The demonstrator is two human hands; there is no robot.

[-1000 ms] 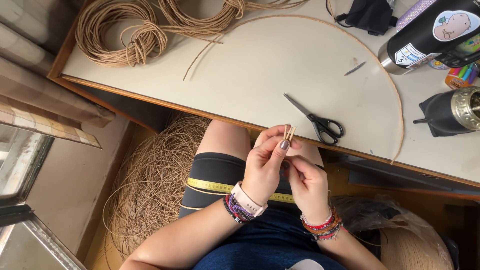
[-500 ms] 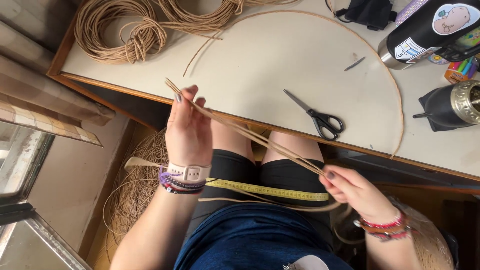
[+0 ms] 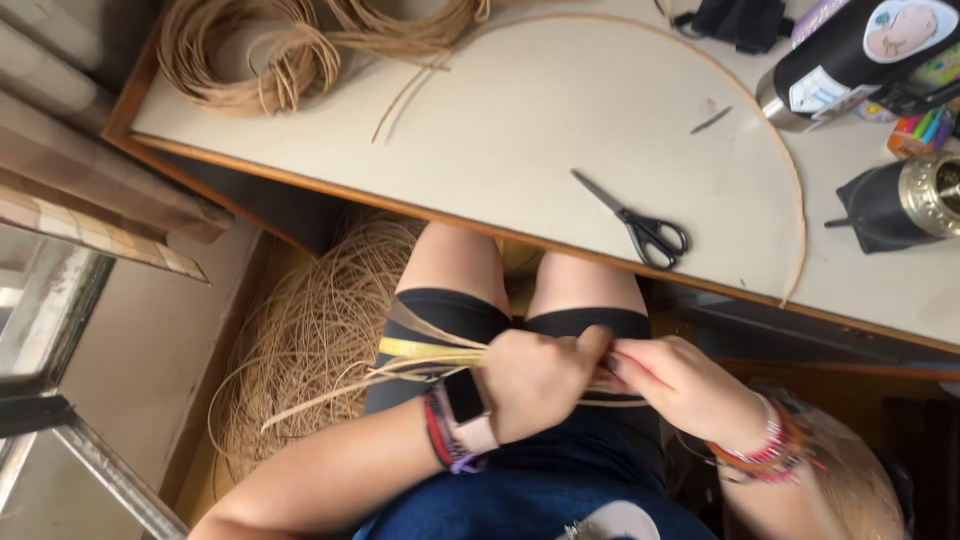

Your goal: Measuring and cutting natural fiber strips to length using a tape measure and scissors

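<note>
Pale wood-edged table (image 3: 520,110), window (image 3: 40,310) at left

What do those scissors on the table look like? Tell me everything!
The scissors have black, plastic-looking handles with two finger loops and thin grey metal blades. They are shut, blades together, and lie flat on the pale table near its front edge. The blade tips point up and to the left, and the handles sit toward the edge. Nothing touches them. Both hands are down over the lap, away from them. A long curved cane strand arcs around that part of the table.
</note>
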